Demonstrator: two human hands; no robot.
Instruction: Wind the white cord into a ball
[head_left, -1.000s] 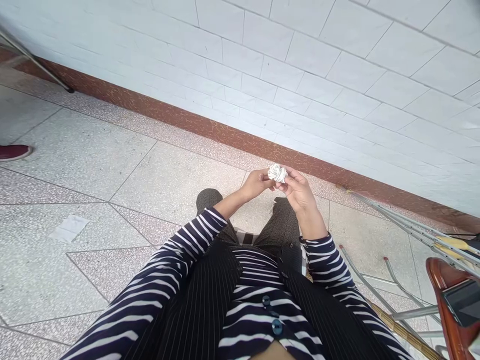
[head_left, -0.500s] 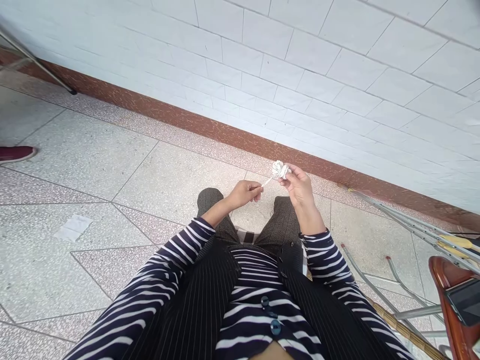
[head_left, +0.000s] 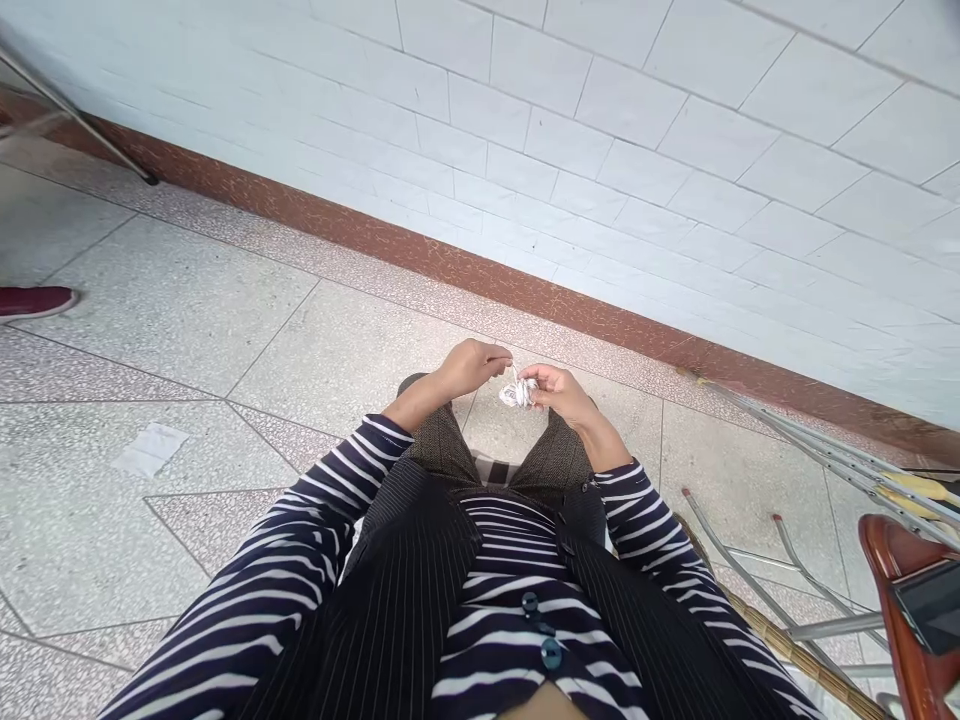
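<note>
The right hand [head_left: 564, 393] had its grip clamped on a white bundle of string [head_left: 517, 394]. The bundle was up over the floor [head_left: 360, 345], between both hands. The left hand [head_left: 472, 367] pinched one strand [head_left: 515, 374] in its grip. White paper [head_left: 152, 450] lay far left.

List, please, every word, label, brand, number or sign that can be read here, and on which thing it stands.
None: no readable text is in view.
White bundle: any marks are too small to read.
White sheet at left: no writing can be made out.
Dark flat device at right: no lettering can be made out.
</note>
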